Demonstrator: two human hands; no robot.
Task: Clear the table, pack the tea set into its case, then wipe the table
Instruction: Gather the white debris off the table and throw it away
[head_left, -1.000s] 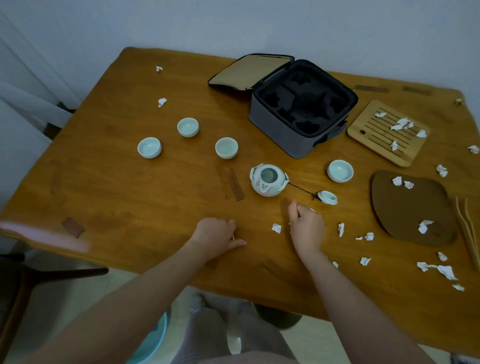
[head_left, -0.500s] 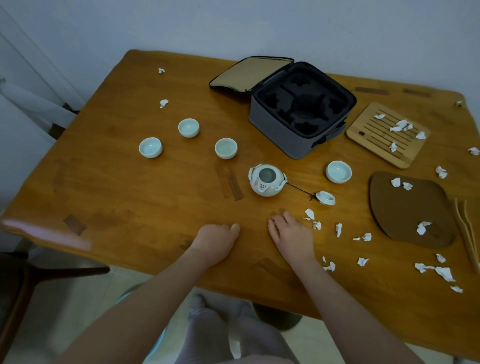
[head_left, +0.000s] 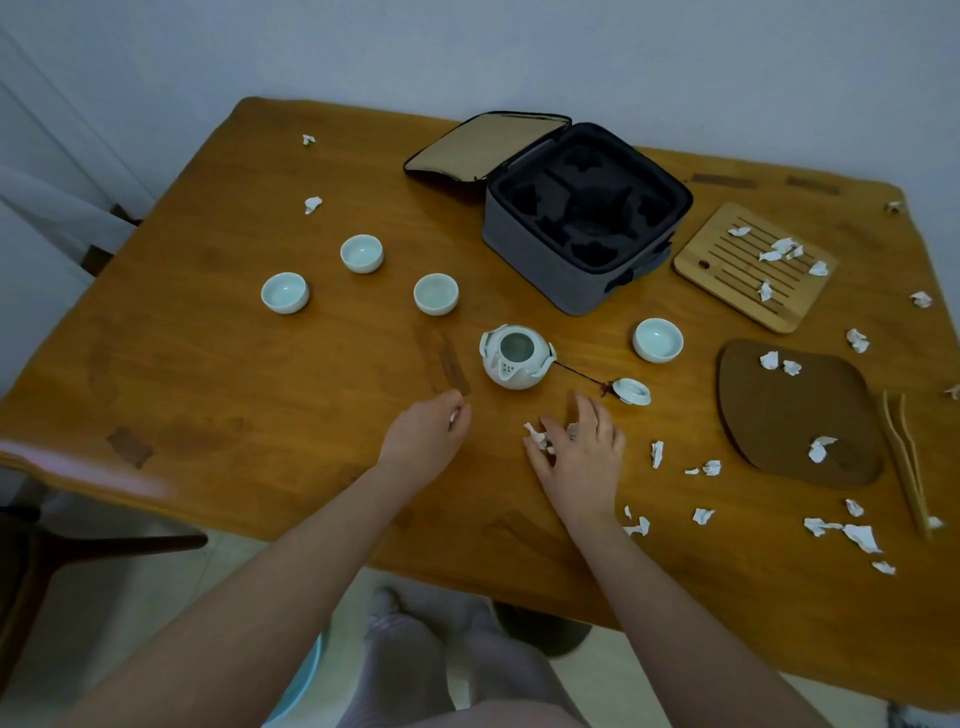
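On the wooden table (head_left: 218, 364) my left hand (head_left: 426, 441) is curled, with a white paper scrap (head_left: 454, 415) showing between its fingers. To its right, my right hand (head_left: 584, 447) curls its thumb and fingers round a small bunch of paper scraps (head_left: 537, 436). Just beyond both hands stands the pale teapot (head_left: 514, 358), open, its lid (head_left: 634, 391) lying to the right on a cord. Three cups (head_left: 362, 253) stand at the left and one cup (head_left: 657, 339) at the right. The grey case (head_left: 587, 218) stands open with its foam slots bare.
Several torn paper scraps (head_left: 704, 514) litter the table's right side. More scraps lie on the bamboo tray (head_left: 727, 291) and the brown mat (head_left: 795, 410). Bamboo tongs (head_left: 906, 462) lie at the right edge. Two scraps (head_left: 311, 204) sit far left. A chair (head_left: 78, 545) stands beside the near-left corner.
My right hand lifted from lying flat and shifted right, closing on scraps below the teapot. My left hand moved forward toward the teapot, still curled.
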